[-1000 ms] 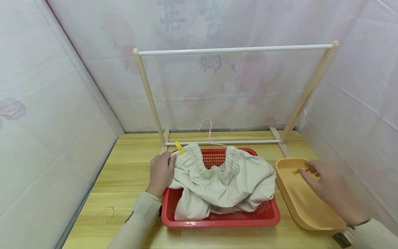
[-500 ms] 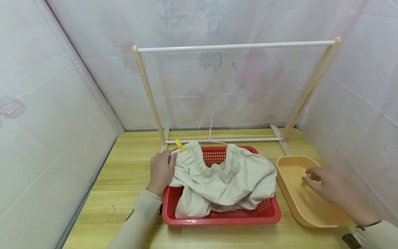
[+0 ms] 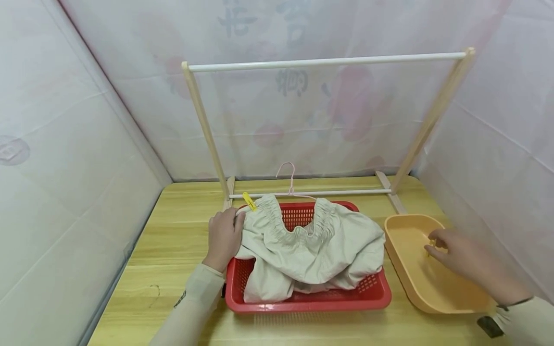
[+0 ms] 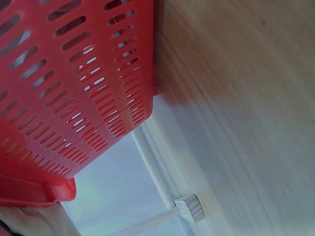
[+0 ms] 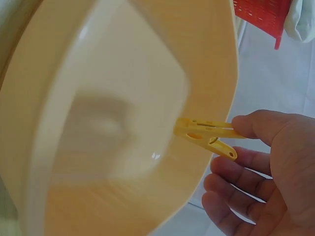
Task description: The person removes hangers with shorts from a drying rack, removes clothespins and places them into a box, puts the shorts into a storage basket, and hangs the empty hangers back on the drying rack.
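A cream garment [image 3: 307,254] with a gathered elastic edge lies over the red basket [image 3: 329,306]. A pink hanger [image 3: 291,180] sticks up behind the garment. At the garment's upper left corner stands a yellow clothes peg [image 3: 249,202]. My left hand [image 3: 224,238] holds the garment's left edge at the basket's rim, its fingertips partly hidden. My right hand [image 3: 460,254] is over the yellow-orange tray [image 3: 407,276] and pinches another yellow clothes peg [image 5: 204,135] between thumb and fingers. In the right wrist view, this peg's tip points into the tray.
Behind the basket stands a wooden rack with a white top rail [image 3: 329,62] and a low white rail [image 3: 346,193]. All of it stands on a wooden table [image 3: 173,250]. White printed cloth [image 3: 143,120] walls in the back and sides.
My right hand has shifted slightly right and toward me over the tray, with the clothes peg turned in its fingers. The left hand and the garment have kept their place.
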The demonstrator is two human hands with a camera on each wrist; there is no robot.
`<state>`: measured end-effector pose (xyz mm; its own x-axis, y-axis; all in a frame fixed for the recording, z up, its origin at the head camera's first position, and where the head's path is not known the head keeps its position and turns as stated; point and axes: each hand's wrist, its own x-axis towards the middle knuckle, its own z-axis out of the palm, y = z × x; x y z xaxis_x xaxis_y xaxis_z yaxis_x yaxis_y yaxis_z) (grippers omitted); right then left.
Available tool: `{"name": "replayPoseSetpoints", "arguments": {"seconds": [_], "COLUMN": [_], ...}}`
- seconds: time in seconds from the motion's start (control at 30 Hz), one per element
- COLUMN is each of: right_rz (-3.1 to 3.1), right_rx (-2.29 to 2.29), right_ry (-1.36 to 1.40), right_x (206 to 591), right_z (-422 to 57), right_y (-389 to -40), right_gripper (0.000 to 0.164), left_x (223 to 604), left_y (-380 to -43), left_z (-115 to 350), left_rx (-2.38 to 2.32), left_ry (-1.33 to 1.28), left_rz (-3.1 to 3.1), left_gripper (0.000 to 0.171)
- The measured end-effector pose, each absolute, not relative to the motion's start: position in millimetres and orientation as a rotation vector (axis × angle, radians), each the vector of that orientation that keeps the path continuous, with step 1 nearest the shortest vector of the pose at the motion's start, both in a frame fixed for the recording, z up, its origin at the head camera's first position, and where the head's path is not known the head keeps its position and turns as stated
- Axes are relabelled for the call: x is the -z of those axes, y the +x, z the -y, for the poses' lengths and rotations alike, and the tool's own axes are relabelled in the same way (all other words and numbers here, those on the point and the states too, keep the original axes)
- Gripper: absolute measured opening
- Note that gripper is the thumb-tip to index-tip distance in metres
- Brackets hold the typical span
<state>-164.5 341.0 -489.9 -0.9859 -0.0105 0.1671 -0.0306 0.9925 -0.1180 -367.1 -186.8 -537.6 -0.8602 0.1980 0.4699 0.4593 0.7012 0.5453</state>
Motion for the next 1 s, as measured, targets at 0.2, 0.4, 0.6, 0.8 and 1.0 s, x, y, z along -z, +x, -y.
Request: {"name": "replayPoseSetpoints", "arguments": {"seconds": [0.2, 0.4, 0.6, 0.8, 1.0], "right_rz": [2.999, 3.027, 3.092, 3.136, 3.176], "right_rx": [-0.132, -0.122, -0.131, -0.168, -0.137], "right_ry": [0.059, 0.047, 0.037, 0.033, 0.0], "right_x": [484.2, 480.6, 475.9, 474.0, 473.4], "right_z": [-345.1, -346.1, -346.0, -342.8, -340.0], "right_y": [-168.5, -178.3, -188.9, -195.4, -200.0], "right_gripper": [0.022, 0.022, 0.025, 0.026, 0.037], "left_x": [535.4, 535.1, 536.4, 536.7, 536.1], "left_y": [-365.6, -365.7, -367.2, -367.6, -366.6], "left_z": [187.2, 187.5, 187.2, 187.1, 187.4], "left_rx": [0.964, 0.958, 0.959, 0.962, 0.954], "left_ry": [-0.518, -0.512, -0.512, -0.511, -0.513], "left_rz": [2.539, 2.552, 2.572, 2.573, 2.568], "left_gripper": [0.032, 0.033, 0.034, 0.034, 0.033]}}
